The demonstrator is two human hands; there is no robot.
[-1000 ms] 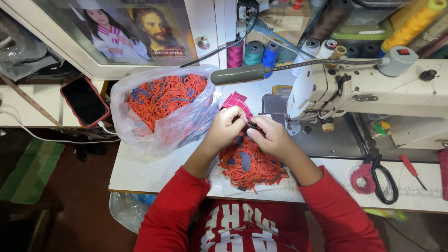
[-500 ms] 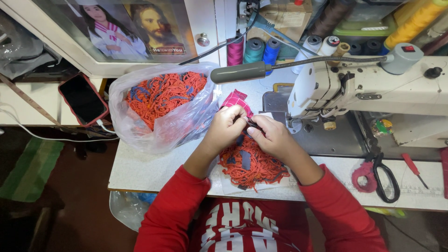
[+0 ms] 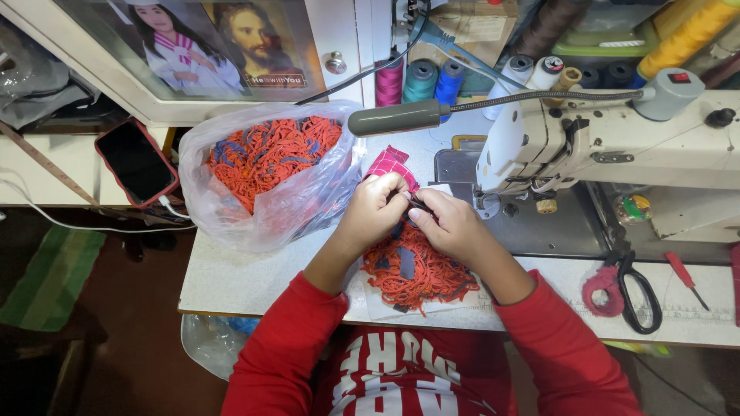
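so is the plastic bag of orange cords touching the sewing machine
Apart. The head view shows the plastic bag at the table's left and the sewing machine at its right, with bare table top, both hands and a pink checked cloth between them.

Your left hand and right hand meet over a small dark piece, pinched between your fingertips and mostly hidden. Just below your hands lies a loose heap of orange cords mixed with grey strips, spread flat on the white table. A pink checked cloth peeks out above your left hand.
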